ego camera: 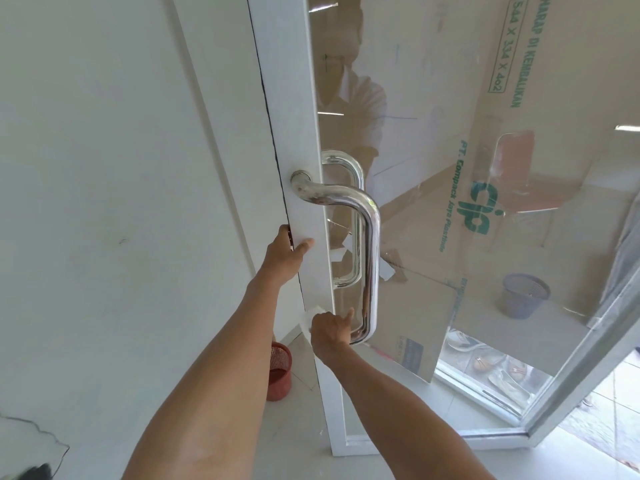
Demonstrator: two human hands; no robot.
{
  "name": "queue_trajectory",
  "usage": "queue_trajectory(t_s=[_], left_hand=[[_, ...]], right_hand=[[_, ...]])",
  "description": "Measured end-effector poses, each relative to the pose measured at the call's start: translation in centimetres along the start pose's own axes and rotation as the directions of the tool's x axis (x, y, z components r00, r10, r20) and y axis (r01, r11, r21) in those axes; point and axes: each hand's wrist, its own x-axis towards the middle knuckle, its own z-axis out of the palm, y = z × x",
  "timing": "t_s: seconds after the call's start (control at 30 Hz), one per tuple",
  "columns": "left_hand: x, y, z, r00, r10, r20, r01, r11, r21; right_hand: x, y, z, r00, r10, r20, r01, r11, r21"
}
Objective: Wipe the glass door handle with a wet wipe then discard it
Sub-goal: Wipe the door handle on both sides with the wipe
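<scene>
A chrome D-shaped pull handle [370, 244] stands upright on the white frame of a glass door [301, 98]. My left hand [285, 252] grips the door's edge beside the handle, thumb on the frame's face. My right hand [330, 332] is at the handle's bottom bend, fingers curled round a white wet wipe [310, 318] that shows to the left of the fist, thumb pointing up along the bar. The wipe's contact with the handle is hidden by my hand.
A red mesh bin [278, 372] sits on the tiled floor by the wall, below my arms. A blue mesh bin [524, 295] shows through the glass. Cardboard leans behind the glass. A white wall fills the left; the door stands ajar to the right.
</scene>
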Motion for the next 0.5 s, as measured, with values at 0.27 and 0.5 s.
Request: queue_trajectory(t_s=[0.27,0.5], left_hand=[[-0.1,0.0,-0.2,1.000,0.026,0.015,-0.026,0.999,0.020],[-0.4,0.4,-0.5,1.000,0.010,0.021,-0.010,1.000,0.029]], right_hand=[[-0.8,-0.6,0.8,0.998,-0.034,-0.061,0.025,0.990,-0.142],[-4.4,0.9,2.5,0.967,-0.254,-0.024,0.186,0.765,-0.617]])
